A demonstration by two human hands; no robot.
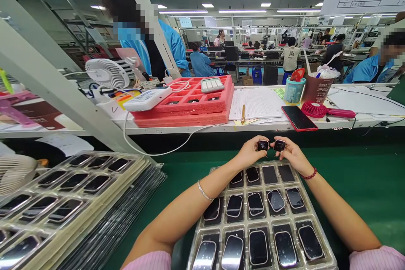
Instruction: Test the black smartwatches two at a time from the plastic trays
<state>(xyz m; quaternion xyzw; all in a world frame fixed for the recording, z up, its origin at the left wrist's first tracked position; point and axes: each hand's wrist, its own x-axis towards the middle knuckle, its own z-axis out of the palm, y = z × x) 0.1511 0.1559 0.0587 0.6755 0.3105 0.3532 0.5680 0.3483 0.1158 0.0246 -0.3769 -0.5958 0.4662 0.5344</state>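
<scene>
My left hand (253, 151) is closed on a smartwatch body (263, 145) with a dark screen and faint light marks on it. Close beside it, my right hand (288, 152) pinches a second smartwatch body (279, 145), its screen also dark. Both are held up above the far edge of a clear plastic tray (265, 216). Rows of similar watch bodies (258, 248) lie face up in the tray's pockets. Two pockets in the far row, at the right, show only a dark bottom (269, 174).
At left stands a stack of trays (126, 202) with more watches. On the shelf are a red foam tray (202, 112), papers (256, 103), a pen (243, 114), a phone (299, 118), a pink handheld fan (329, 112) and cups (318, 88). A white cable (171, 152) hangs below the shelf edge.
</scene>
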